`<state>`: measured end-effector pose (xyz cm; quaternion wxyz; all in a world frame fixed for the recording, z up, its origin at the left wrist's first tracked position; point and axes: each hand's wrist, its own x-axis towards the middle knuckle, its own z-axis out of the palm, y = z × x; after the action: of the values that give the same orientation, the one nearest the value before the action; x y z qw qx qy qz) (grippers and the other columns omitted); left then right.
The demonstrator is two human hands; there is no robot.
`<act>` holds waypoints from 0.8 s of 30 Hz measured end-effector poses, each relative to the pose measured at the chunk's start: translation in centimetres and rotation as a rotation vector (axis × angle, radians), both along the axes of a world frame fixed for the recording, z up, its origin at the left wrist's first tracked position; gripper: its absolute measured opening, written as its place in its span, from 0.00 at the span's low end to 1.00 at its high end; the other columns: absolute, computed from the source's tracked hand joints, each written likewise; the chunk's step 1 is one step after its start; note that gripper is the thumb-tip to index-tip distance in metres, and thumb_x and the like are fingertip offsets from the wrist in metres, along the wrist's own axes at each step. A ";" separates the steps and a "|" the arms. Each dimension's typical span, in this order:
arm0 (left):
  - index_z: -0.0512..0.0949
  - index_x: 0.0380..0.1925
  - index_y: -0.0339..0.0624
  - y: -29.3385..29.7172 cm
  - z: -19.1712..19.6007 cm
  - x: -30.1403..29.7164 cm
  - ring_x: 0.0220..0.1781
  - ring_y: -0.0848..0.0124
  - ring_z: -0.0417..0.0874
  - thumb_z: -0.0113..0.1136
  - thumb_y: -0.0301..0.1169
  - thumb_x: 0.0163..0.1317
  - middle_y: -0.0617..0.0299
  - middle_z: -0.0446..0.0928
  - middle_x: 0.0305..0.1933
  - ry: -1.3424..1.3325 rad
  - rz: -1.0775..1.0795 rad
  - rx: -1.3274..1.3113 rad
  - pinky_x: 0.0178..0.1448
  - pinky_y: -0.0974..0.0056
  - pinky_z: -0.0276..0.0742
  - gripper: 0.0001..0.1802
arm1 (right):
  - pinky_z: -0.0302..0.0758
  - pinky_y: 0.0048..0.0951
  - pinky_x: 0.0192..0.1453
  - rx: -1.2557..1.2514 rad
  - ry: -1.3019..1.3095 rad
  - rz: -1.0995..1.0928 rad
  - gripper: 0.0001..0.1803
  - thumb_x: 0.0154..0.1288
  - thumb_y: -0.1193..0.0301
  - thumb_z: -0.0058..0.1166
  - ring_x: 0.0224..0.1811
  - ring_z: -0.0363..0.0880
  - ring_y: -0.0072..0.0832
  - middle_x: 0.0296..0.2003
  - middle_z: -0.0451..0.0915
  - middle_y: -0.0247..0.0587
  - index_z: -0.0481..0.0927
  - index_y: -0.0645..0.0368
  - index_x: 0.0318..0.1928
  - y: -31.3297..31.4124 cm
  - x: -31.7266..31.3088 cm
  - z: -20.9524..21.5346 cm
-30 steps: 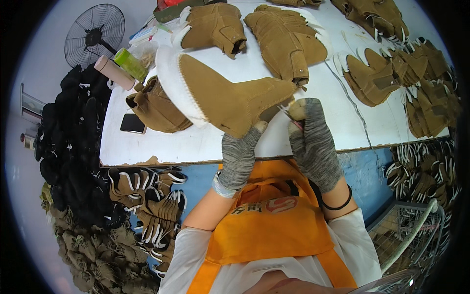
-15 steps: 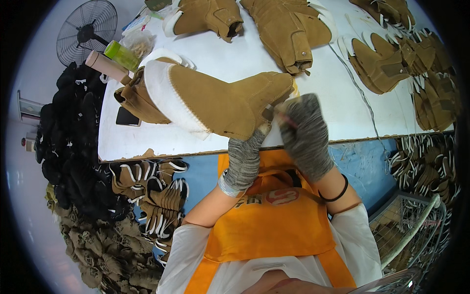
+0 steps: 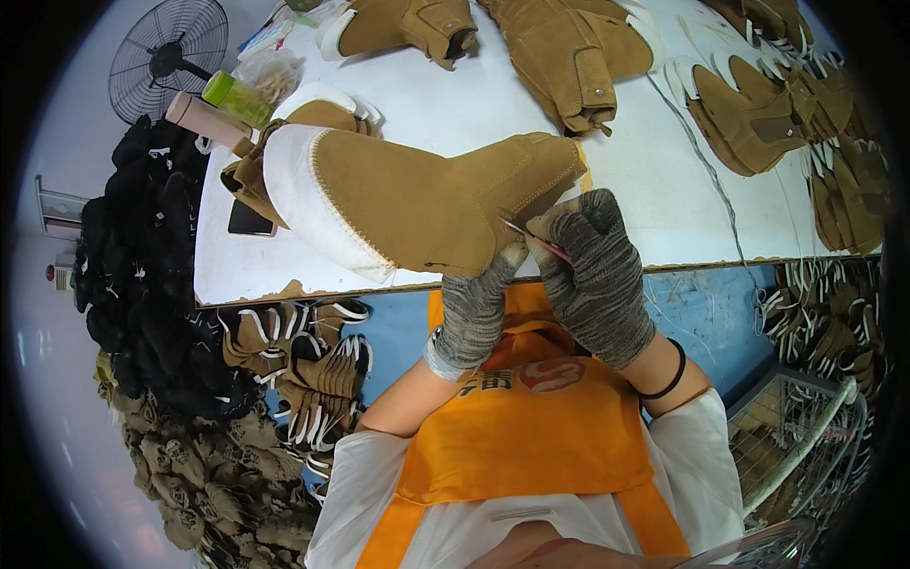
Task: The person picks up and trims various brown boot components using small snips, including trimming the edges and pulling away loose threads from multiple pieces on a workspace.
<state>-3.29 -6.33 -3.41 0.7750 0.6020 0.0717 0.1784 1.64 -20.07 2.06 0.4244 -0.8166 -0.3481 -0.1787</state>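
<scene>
Tan boot upper point(image 3: 417, 194) held over the white table point(image 3: 654, 228), its white band point(image 3: 301, 204) already stitched on; left hand point(image 3: 477, 296) pinches its near edge, right hand point(image 3: 592, 277) a slim pink tool point(image 3: 550, 247) beside it — seemingly mid-work, remainder unclear

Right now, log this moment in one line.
left hand: holds brown boot upper | right hand: holds thin pointed tool, tip at upper
</scene>
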 end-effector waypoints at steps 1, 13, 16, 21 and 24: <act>0.73 0.49 0.35 0.1 -0.1 -0.2 0.46 0.68 0.75 0.65 0.30 0.58 0.58 0.75 0.46 0.005 0.007 0.009 0.52 0.65 0.73 0.21 | 0.78 0.36 0.40 0.002 -0.024 -0.013 0.12 0.55 0.78 0.57 0.38 0.77 0.43 0.36 0.73 0.48 0.76 0.59 0.42 -0.1 0.2 0.0; 0.76 0.47 0.37 0.1 0.6 -0.7 0.46 0.69 0.76 0.66 0.30 0.57 0.59 0.77 0.46 -0.064 0.027 0.152 0.51 0.65 0.74 0.18 | 0.76 0.37 0.44 -0.005 0.041 0.006 0.13 0.52 0.80 0.62 0.37 0.78 0.41 0.39 0.77 0.48 0.77 0.61 0.40 -0.6 -0.4 1.2; 0.77 0.46 0.37 -0.4 1.9 -0.7 0.45 0.69 0.77 0.66 0.30 0.57 0.59 0.78 0.45 -0.075 0.045 0.027 0.49 0.65 0.74 0.17 | 0.76 0.37 0.46 0.029 -0.033 0.024 0.16 0.52 0.81 0.61 0.37 0.78 0.41 0.37 0.77 0.46 0.75 0.61 0.43 -0.8 -0.3 1.4; 0.77 0.45 0.38 -0.2 1.6 -0.6 0.44 0.70 0.77 0.67 0.29 0.56 0.60 0.78 0.44 -0.119 0.083 0.131 0.48 0.66 0.75 0.17 | 0.76 0.38 0.47 -0.002 -0.109 0.004 0.18 0.53 0.81 0.59 0.40 0.78 0.43 0.40 0.77 0.47 0.74 0.61 0.46 -1.1 -0.5 1.3; 0.77 0.45 0.38 -0.4 1.7 -0.6 0.44 0.70 0.77 0.67 0.28 0.56 0.60 0.79 0.44 -0.137 0.080 0.071 0.48 0.66 0.75 0.17 | 0.76 0.38 0.47 -0.055 -0.031 0.047 0.16 0.54 0.79 0.60 0.41 0.78 0.43 0.40 0.77 0.48 0.75 0.61 0.45 -1.4 -0.1 1.7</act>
<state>-3.92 -6.68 -1.67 0.7485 0.6122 0.0359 0.2524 1.54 -21.47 3.71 0.4007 -0.8166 -0.3785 -0.1715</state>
